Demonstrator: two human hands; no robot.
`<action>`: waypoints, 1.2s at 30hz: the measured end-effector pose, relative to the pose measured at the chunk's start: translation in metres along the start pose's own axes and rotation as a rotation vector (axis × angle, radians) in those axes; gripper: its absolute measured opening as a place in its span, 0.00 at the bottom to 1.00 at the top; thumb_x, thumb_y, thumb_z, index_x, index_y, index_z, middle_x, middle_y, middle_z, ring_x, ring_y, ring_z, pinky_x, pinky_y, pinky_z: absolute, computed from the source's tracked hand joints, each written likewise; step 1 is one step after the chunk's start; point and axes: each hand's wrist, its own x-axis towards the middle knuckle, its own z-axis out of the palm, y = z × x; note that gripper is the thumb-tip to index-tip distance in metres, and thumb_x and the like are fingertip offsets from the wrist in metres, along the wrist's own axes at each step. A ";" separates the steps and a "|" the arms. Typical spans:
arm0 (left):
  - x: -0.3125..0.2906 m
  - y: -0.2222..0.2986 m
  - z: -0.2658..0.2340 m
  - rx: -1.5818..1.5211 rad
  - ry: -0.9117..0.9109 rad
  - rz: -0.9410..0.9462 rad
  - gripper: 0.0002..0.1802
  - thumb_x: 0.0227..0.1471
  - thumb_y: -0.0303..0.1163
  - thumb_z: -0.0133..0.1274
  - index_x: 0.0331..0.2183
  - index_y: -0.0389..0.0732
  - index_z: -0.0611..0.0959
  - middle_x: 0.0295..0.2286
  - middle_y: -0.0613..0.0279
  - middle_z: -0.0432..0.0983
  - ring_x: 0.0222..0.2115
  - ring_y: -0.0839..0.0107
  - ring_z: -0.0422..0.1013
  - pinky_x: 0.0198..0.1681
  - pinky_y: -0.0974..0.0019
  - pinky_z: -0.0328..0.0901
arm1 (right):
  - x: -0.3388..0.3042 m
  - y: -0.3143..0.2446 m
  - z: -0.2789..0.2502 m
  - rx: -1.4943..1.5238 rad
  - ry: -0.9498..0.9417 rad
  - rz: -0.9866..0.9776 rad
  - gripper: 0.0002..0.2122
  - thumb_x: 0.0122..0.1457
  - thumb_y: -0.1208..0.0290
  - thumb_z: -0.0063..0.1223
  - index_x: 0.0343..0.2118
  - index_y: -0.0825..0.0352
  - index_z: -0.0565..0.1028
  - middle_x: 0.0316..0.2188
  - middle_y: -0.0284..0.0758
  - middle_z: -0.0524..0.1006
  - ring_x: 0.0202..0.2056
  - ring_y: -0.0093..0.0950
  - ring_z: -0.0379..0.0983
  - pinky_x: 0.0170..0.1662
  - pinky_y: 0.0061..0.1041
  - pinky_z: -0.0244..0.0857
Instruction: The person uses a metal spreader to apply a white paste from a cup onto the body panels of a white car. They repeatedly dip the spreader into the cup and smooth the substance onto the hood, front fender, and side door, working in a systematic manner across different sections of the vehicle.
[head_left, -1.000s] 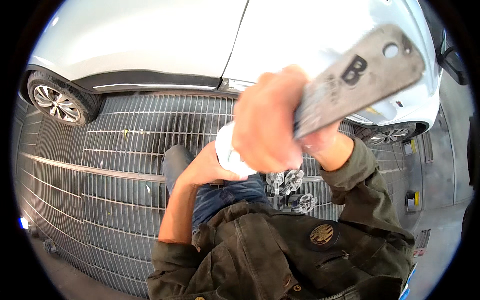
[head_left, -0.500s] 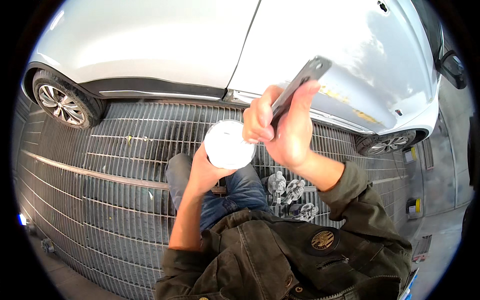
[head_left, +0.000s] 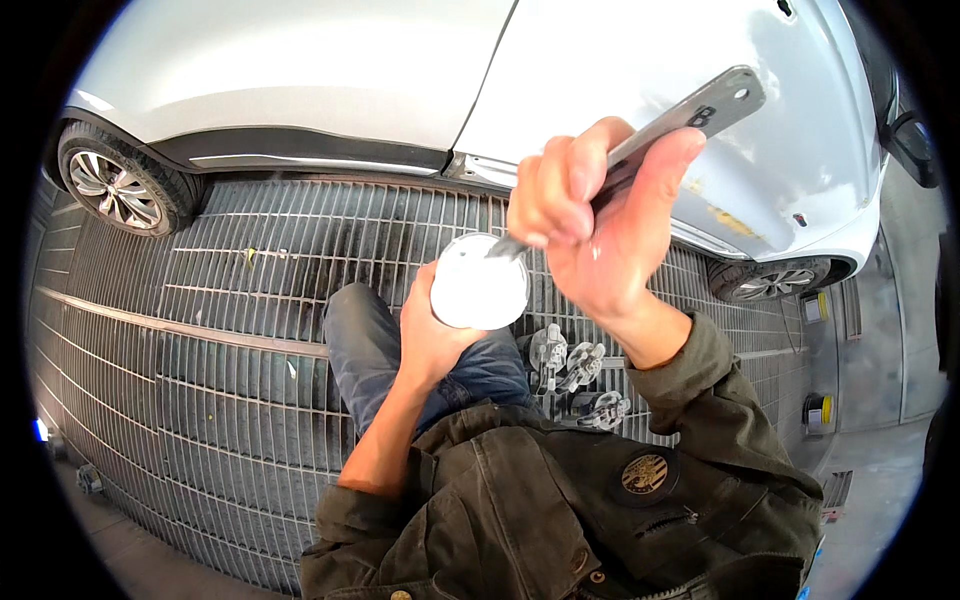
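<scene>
My left hand (head_left: 430, 335) is wrapped round the side of a white round can (head_left: 482, 292) above my knees. Its top faces up and is white with a small dark spot; I cannot tell whether that is a lid or the contents. In my right hand (head_left: 610, 225) is a flat grey metal strip (head_left: 722, 98) with a rounded end and a hole in it. The fingers and thumb are closed about its middle. Its narrow lower tip reaches the can's top near the far right rim, seeming to touch it.
A white car (head_left: 330, 80) stands close in front, its door panel (head_left: 765, 150) marked with grey and yellowish patches. Beneath me is a metal floor grating (head_left: 240, 390). Several grey power-tool-like things (head_left: 583, 368) lie beside my right leg. Cans (head_left: 820, 412) stand by the right wall.
My right hand has moved up and to the right with the metal strip, whose tip now shows at the can's top. The can sits slightly further right in view.
</scene>
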 end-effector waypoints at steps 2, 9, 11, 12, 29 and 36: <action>0.003 0.000 0.002 -0.058 -0.014 -0.003 0.41 0.27 0.31 0.70 0.48 0.38 0.73 0.41 0.56 0.77 0.43 0.66 0.74 0.48 0.64 0.66 | -0.015 0.022 -0.022 -0.120 -0.127 -0.040 0.32 0.60 0.31 0.18 0.21 0.59 0.60 0.12 0.26 0.58 0.15 0.22 0.53 0.19 0.24 0.51; -0.006 0.000 -0.003 -0.006 -0.034 -0.012 0.40 0.28 0.31 0.71 0.47 0.38 0.73 0.40 0.57 0.77 0.43 0.67 0.74 0.48 0.64 0.66 | -0.002 0.011 -0.017 -0.001 -0.084 -0.022 0.32 0.60 0.31 0.19 0.21 0.60 0.60 0.12 0.26 0.58 0.14 0.22 0.52 0.19 0.24 0.52; -0.001 0.001 -0.004 -0.055 -0.029 -0.039 0.40 0.27 0.32 0.71 0.47 0.38 0.73 0.40 0.57 0.77 0.43 0.67 0.74 0.48 0.63 0.66 | -0.021 0.032 -0.032 -0.145 -0.205 -0.058 0.32 0.61 0.32 0.18 0.22 0.60 0.60 0.12 0.25 0.58 0.14 0.21 0.52 0.19 0.23 0.52; 0.001 -0.005 -0.004 -0.121 -0.031 -0.037 0.40 0.27 0.31 0.71 0.46 0.38 0.73 0.40 0.57 0.77 0.43 0.68 0.73 0.48 0.63 0.66 | -0.030 0.032 -0.021 -0.175 -0.230 -0.070 0.33 0.60 0.31 0.17 0.21 0.60 0.60 0.11 0.25 0.57 0.14 0.21 0.52 0.18 0.23 0.51; 0.092 0.149 -0.025 -0.289 -1.284 -0.080 0.47 0.22 0.24 0.77 0.51 0.39 0.76 0.46 0.62 0.76 0.48 0.72 0.70 0.54 0.64 0.64 | 0.078 -0.099 0.019 0.315 -0.812 0.292 0.39 0.56 0.31 0.18 0.14 0.67 0.68 0.06 0.30 0.61 0.08 0.21 0.55 0.12 0.21 0.51; 0.082 0.308 0.005 -0.386 -0.869 -0.370 0.46 0.28 0.24 0.73 0.53 0.34 0.72 0.44 0.60 0.76 0.45 0.71 0.71 0.50 0.66 0.67 | 0.076 -0.251 0.033 -0.083 0.054 0.148 0.39 0.55 0.26 0.13 0.16 0.63 0.60 0.08 0.30 0.57 0.12 0.23 0.51 0.17 0.24 0.51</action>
